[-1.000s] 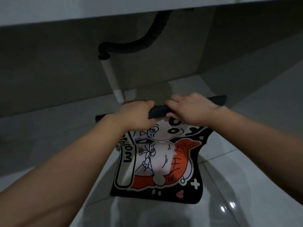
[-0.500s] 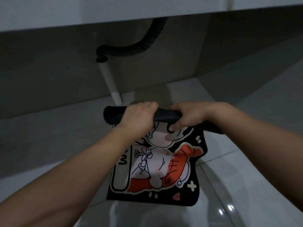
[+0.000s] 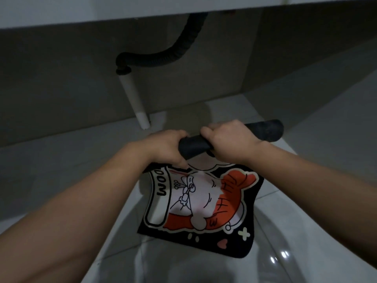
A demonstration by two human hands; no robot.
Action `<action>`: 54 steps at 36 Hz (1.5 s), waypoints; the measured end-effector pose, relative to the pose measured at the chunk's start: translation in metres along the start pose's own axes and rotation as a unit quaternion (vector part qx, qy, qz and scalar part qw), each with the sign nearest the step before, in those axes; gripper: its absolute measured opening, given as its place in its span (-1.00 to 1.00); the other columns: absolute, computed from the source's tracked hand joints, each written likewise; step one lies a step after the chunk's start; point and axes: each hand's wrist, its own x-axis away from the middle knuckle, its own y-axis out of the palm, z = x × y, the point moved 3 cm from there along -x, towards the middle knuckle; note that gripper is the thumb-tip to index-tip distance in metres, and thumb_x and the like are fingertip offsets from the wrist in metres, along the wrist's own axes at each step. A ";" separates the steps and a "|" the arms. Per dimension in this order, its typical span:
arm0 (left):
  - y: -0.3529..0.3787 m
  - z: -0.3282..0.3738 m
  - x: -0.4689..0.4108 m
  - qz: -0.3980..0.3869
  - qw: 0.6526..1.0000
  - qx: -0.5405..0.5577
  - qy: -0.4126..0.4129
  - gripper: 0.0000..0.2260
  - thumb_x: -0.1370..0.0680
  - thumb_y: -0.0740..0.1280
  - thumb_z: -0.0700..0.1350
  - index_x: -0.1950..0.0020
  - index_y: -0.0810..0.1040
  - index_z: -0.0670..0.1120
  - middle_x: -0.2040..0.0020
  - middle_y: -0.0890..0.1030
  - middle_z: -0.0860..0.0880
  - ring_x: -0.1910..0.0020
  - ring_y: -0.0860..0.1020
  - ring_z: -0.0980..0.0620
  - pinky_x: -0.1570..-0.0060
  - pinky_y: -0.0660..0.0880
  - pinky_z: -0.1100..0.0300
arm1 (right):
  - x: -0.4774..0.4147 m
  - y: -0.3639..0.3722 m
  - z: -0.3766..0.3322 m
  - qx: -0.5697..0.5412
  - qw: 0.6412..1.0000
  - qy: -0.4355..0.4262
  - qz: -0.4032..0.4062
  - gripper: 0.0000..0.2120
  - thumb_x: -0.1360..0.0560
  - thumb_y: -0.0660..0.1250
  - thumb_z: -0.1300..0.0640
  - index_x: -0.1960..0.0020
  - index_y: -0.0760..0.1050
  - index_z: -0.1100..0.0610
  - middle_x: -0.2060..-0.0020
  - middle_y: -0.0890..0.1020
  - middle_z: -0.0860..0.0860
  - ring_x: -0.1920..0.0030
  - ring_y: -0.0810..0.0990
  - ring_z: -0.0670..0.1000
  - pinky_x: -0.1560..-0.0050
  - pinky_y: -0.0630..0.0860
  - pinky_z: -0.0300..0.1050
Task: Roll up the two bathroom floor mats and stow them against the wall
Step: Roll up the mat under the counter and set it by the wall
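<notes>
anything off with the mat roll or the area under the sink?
The mat roll is askew: it sticks out far past the right hand, while the left hand covers its other end, and it tilts up to the right. The unrolled part hangs crooked. Nothing spilled or damaged is visible.

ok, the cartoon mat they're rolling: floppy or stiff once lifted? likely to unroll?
Probably floppy: the unrolled part of the mat hangs and curves below the roll. Likely light, since the left hand and right hand hold it up by the roll alone. The roll may spring open if released; both hands clamp it.
</notes>
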 end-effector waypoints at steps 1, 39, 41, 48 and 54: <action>0.001 -0.001 0.000 0.009 1.000 -0.003 0.000 -0.51 -0.25 0.54 0.00 -0.12 0.45 0.12 0.09 0.58 0.06 0.10 0.56 0.01 0.09 0.53 0.13 | 0.001 0.001 -0.002 0.006 1.000 -0.004 0.014 -0.77 -0.32 0.44 0.14 0.09 0.46 0.17 0.29 0.58 0.10 0.38 0.57 0.16 0.44 0.23 -0.14; 0.027 -0.006 -0.002 0.196 0.962 -0.166 0.088 -0.76 -0.37 0.34 -0.21 0.01 0.43 -0.01 0.09 0.57 -0.02 0.13 0.55 -0.06 0.27 0.39 0.14 | 0.005 0.010 0.008 -0.196 0.952 0.107 -0.208 -0.46 -0.29 0.45 -0.06 -0.23 0.39 -0.03 0.03 0.55 0.01 0.06 0.58 0.08 0.20 0.44 -0.13; 0.026 -0.004 -0.002 0.215 0.957 -0.169 0.102 -0.71 -0.34 0.36 -0.23 -0.02 0.45 -0.01 0.06 0.57 -0.01 0.12 0.55 -0.05 0.24 0.43 0.12 | 0.008 0.013 0.016 -0.311 0.900 0.151 -0.265 -0.43 -0.26 0.52 -0.02 -0.21 0.40 -0.03 0.06 0.57 -0.03 0.12 0.58 0.01 0.19 0.50 -0.13; 0.027 -0.003 -0.003 0.204 0.953 -0.202 0.097 -0.56 -0.31 0.39 -0.20 -0.16 0.39 -0.01 0.01 0.53 -0.04 0.06 0.51 -0.08 0.12 0.50 0.01 | 0.011 0.018 0.011 -0.219 0.946 0.146 -0.192 -0.73 -0.34 0.41 0.08 -0.01 0.46 -0.03 0.16 0.60 0.01 0.11 0.61 0.11 0.25 0.36 -0.16; 0.016 -0.007 -0.005 0.080 0.990 -0.106 0.057 -0.44 -0.27 0.50 0.02 -0.21 0.39 0.05 -0.02 0.53 0.02 0.05 0.54 0.00 0.15 0.50 0.13 | 0.013 0.012 0.001 -0.024 0.999 0.034 -0.033 -0.71 -0.39 0.33 0.10 -0.10 0.42 0.10 0.12 0.60 0.06 0.18 0.60 0.16 0.35 0.25 -0.09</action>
